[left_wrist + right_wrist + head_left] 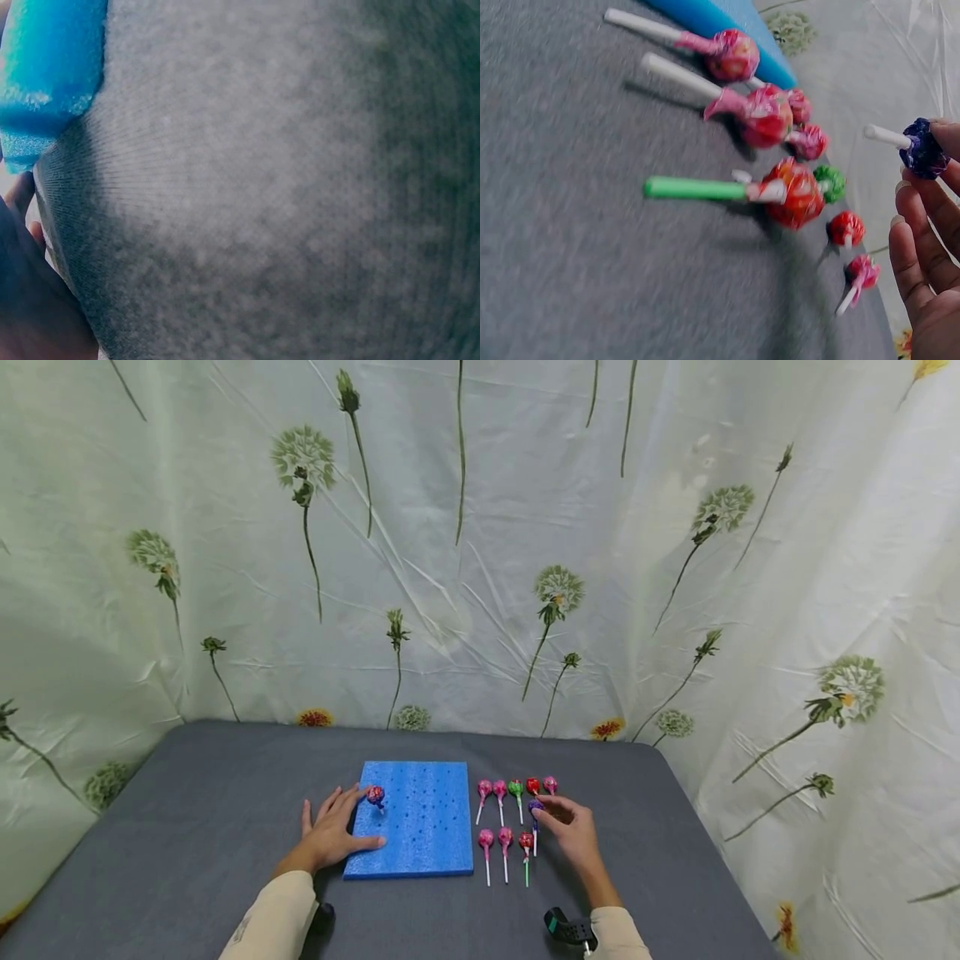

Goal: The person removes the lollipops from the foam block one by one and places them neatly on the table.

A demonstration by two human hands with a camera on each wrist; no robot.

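Note:
A blue foam board (427, 827) with rows of small holes lies on the table. My left hand (330, 837) rests on its left side, fingers spread and thumb lying on its top. Beside those fingertips a red-and-purple wrapped lollipop (376, 796) stands in the board. In the left wrist view, the board's corner (52, 60) shows near part of the hand (37, 292). My right hand (573, 833) pinches a purple-wrapped lollipop (925, 150) by its head, the white stick free. In the right wrist view it appears lifted off the table.
Right of the board, several lollipops lie in two rows: pink ones (486, 838), a green one (515, 788), and red ones, one with a green stick (527, 870). A dark grey cloth (247, 802) covers the table. A flower-print curtain (465, 593) hangs behind.

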